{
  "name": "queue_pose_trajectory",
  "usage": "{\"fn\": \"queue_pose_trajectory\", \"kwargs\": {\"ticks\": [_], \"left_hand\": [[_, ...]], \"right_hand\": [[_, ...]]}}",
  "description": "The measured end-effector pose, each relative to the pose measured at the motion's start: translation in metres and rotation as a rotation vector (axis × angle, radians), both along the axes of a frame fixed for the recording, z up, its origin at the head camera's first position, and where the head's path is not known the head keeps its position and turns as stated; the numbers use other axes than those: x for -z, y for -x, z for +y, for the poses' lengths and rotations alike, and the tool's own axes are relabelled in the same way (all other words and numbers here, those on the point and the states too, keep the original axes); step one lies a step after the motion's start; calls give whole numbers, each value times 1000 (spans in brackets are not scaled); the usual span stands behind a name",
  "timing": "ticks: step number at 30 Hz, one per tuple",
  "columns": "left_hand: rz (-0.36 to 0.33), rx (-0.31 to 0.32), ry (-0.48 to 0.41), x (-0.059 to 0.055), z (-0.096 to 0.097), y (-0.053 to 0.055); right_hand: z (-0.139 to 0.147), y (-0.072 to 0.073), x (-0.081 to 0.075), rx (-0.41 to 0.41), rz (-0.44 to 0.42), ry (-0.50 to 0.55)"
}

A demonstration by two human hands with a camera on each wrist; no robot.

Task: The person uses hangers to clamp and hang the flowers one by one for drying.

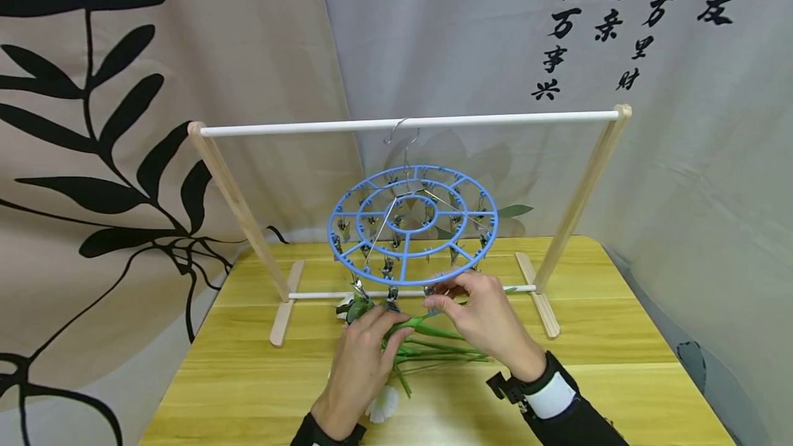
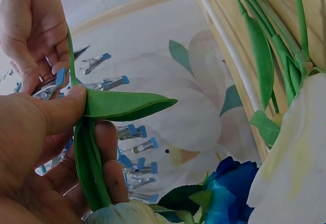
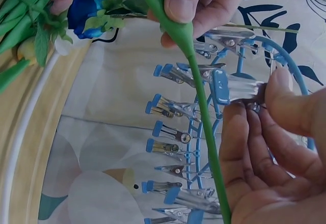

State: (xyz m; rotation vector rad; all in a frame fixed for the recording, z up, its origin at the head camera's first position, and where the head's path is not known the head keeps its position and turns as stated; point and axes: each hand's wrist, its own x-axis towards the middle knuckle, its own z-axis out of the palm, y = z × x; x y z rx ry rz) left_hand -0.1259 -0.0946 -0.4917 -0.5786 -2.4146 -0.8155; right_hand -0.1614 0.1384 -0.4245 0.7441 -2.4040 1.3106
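My left hand point(image 1: 365, 363) holds an artificial flower by its stem and leaf point(image 2: 127, 104), thumb pressing the leaf against the fingers. Its pale bloom point(image 2: 122, 214) shows at the bottom of the left wrist view. The bare green stem point(image 3: 208, 127) runs past my right hand point(image 1: 483, 312). In the right wrist view, my right thumb and fingers pinch a metal clip point(image 3: 242, 89) with blue tips, close beside that stem. This clip hangs at the near edge of a round blue drying hanger point(image 1: 405, 270), among many similar clips.
The hanger hooks over a white rod point(image 1: 297, 127) on a wooden stand point(image 1: 238, 208). More green stems point(image 1: 440, 353) and a white flower point(image 1: 383, 403) lie on the wooden table point(image 1: 248, 391). A blue rose point(image 2: 224, 188) is beside the clips, its stem reaching up among them.
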Motion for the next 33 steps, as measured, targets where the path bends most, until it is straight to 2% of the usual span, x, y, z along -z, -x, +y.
{"fn": "queue_pose_trajectory", "kwargs": {"ticks": [8, 12, 19, 27, 33], "left_hand": [[45, 9, -9, -4, 0, 1], [65, 13, -8, -6, 1, 1], [81, 7, -20, -9, 4, 2], [115, -3, -30, -11, 3, 2], [117, -14, -46, -11, 5, -1]], "right_hand": [[-4, -1, 3, 55, 48, 42], [-6, -1, 3, 87, 27, 69], [-8, 0, 1, 62, -13, 117], [-11, 0, 2, 53, 34, 127], [-14, -1, 2, 75, 66, 114]]}}
